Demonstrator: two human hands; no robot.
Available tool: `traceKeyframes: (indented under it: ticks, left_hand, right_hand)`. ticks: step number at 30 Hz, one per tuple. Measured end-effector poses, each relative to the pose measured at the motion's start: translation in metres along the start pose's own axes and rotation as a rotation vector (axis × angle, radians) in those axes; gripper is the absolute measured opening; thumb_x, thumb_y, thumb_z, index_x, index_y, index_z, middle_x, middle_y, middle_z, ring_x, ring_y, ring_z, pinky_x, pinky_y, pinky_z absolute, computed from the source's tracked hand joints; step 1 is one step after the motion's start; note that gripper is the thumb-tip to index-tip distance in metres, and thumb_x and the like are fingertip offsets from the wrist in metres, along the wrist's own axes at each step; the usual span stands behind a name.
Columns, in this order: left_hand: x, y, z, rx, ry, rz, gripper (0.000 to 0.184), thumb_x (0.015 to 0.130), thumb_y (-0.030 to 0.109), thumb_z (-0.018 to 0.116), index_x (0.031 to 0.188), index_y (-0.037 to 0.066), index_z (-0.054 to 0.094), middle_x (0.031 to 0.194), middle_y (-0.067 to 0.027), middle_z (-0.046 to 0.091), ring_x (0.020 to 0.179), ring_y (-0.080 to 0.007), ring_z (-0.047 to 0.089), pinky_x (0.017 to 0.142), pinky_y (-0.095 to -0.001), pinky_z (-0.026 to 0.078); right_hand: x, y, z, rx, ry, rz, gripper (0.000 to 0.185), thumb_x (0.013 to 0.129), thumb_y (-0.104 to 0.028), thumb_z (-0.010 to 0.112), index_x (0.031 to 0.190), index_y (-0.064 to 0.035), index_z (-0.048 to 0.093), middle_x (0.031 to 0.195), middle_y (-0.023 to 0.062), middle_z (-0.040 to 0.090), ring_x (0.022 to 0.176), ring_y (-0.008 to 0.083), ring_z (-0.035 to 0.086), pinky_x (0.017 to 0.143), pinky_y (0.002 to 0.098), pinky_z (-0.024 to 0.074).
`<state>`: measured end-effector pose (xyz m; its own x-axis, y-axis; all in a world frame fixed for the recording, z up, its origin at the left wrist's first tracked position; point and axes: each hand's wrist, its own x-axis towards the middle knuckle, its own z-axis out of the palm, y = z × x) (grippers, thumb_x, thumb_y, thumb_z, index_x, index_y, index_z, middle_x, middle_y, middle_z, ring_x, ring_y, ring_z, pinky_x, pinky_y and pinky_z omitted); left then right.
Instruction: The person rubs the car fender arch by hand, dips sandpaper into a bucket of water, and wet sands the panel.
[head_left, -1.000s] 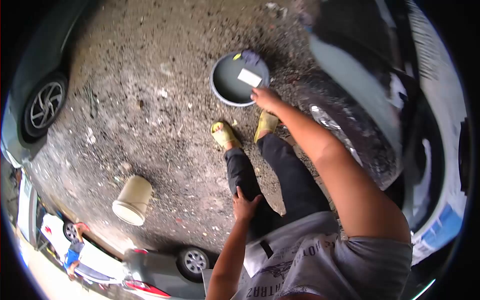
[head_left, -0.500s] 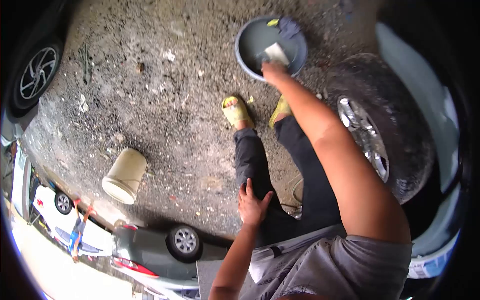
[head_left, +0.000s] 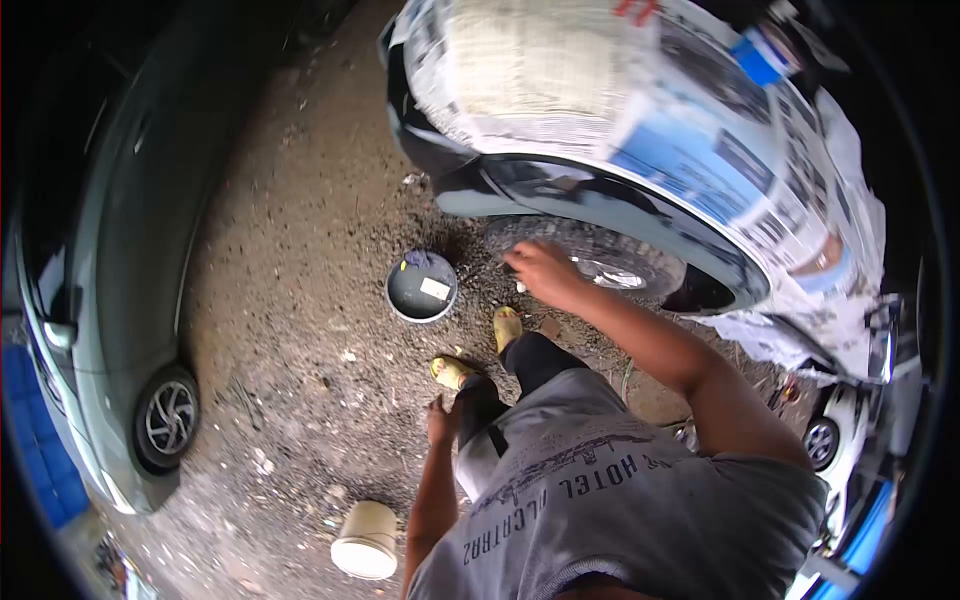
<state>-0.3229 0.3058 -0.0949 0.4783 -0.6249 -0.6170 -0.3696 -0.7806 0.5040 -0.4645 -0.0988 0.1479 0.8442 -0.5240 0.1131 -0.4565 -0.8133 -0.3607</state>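
Observation:
My right hand (head_left: 545,272) is raised in front of the car tyre (head_left: 650,262), its fingers curled together; anything inside them is too small to make out. A tiny white spot shows just below the fingers. My left hand (head_left: 440,422) hangs beside my left knee, with fingers loosely apart and nothing visible in it. Left of my right hand, a round grey basin (head_left: 393,302) sits on the ground. Inside it are a white rectangular piece (head_left: 434,288) and a dark bluish cloth (head_left: 417,259) with a yellow bit at the rim.
Newspaper sheets (head_left: 690,165) cover the car body above the tyre. A greenish car (head_left: 100,290) stands at left. A pale bucket (head_left: 368,535) lies tipped on the gravel (head_left: 290,400) at bottom. My feet wear yellow clogs (head_left: 508,328). A white car (head_left: 848,425) is at far right.
My right hand has left the basin and risen toward the tyre. My left hand has come off my knee. My body has straightened and the view is higher, now showing the papered car.

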Motion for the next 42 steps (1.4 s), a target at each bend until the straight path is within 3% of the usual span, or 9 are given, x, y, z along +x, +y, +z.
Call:
traceKeyframes:
  ticks: [3,8,13,21,23,24,29,36,42]
  left_hand:
    - [-0.018,-0.014,-0.055,0.071,0.036,-0.01,0.071,0.089,0.049,0.07,0.139,0.0,0.057,0.137,-0.0288,0.058,0.127,-0.0436,0.056,0.106,-0.0493,0.047]
    - [-0.055,-0.021,-0.096,0.225,0.015,-0.156,0.073,0.09,0.056,0.065,0.139,0.003,0.057,0.133,-0.0311,0.061,0.124,-0.046,0.059,0.106,-0.0503,0.048]
    - [-0.071,-0.02,-0.068,0.151,0.019,-0.248,0.073,0.091,0.059,0.063,0.139,0.004,0.058,0.13,-0.0311,0.064,0.122,-0.0468,0.06,0.105,-0.0512,0.047]
    - [-0.09,0.007,0.029,-0.048,0.017,-0.273,0.068,0.093,0.053,0.065,0.14,0.004,0.059,0.13,-0.0304,0.064,0.124,-0.0433,0.061,0.104,-0.0463,0.048]
    - [-0.092,-0.007,0.052,0.146,0.011,-0.129,0.068,0.093,0.052,0.065,0.138,0.001,0.06,0.13,-0.031,0.064,0.124,-0.0434,0.061,0.104,-0.0467,0.048]
    - [-0.108,0.019,0.048,0.096,0.034,-0.258,0.067,0.093,0.051,0.066,0.136,0.0,0.061,0.13,-0.031,0.064,0.124,-0.0439,0.061,0.104,-0.0477,0.048]
    - [-0.117,0.024,0.049,0.088,0.034,-0.222,0.065,0.094,0.05,0.065,0.136,0.0,0.061,0.13,-0.0297,0.065,0.126,-0.0442,0.06,0.105,-0.0485,0.047]
    - [-0.105,0.061,0.031,0.035,0.018,-0.256,0.065,0.095,0.049,0.063,0.139,0.001,0.058,0.132,-0.0303,0.063,0.126,-0.0445,0.059,0.105,-0.049,0.047]
    - [-0.087,0.057,0.029,0.07,0.098,-0.169,0.064,0.094,0.049,0.063,0.138,0.002,0.06,0.13,-0.0301,0.064,0.124,-0.0446,0.06,0.104,-0.0489,0.048]
  right_hand:
    - [-0.043,0.017,-0.094,-0.235,0.154,0.107,0.037,0.09,-0.006,0.065,0.127,-0.0063,0.068,0.113,0.0111,0.066,0.108,0.0307,0.06,0.092,0.0437,0.0492]
    - [-0.097,0.072,-0.163,-0.525,0.385,0.219,0.043,0.087,-0.005,0.065,0.129,-0.009,0.066,0.126,0.0066,0.061,0.118,0.0262,0.055,0.101,0.0444,0.0447]
    - [-0.135,0.105,-0.154,-0.645,0.379,0.209,0.048,0.088,-0.006,0.062,0.136,-0.0085,0.062,0.132,0.0053,0.057,0.122,0.0252,0.051,0.105,0.0461,0.0406]
    - [-0.129,0.111,-0.163,-0.563,0.318,0.176,0.06,0.081,-0.02,0.076,0.137,-0.0058,0.06,0.133,0.0053,0.057,0.117,0.0242,0.052,0.098,0.0434,0.0423]
    - [-0.118,0.11,-0.159,-0.579,0.356,0.159,0.061,0.079,-0.022,0.077,0.136,-0.0058,0.06,0.129,0.0049,0.058,0.114,0.0232,0.053,0.096,0.0417,0.0421]
    - [-0.112,0.109,-0.159,-0.565,0.36,0.159,0.061,0.079,-0.023,0.077,0.135,-0.0064,0.06,0.128,0.0047,0.059,0.114,0.0231,0.053,0.096,0.0412,0.042]
    - [-0.1,0.105,-0.163,-0.546,0.371,0.174,0.056,0.08,-0.024,0.076,0.132,-0.0088,0.063,0.119,0.0032,0.06,0.109,0.0215,0.054,0.09,0.0398,0.0417]
    - [-0.099,0.105,-0.166,-0.562,0.42,0.201,0.037,0.086,-0.014,0.061,0.122,-0.0073,0.068,0.112,0.0016,0.061,0.104,0.0202,0.054,0.084,0.0387,0.0413]
    - [-0.148,0.127,-0.187,-0.587,0.396,0.178,0.04,0.085,-0.014,0.062,0.124,-0.0063,0.067,0.114,0.0013,0.061,0.102,0.0204,0.054,0.084,0.0381,0.0417]
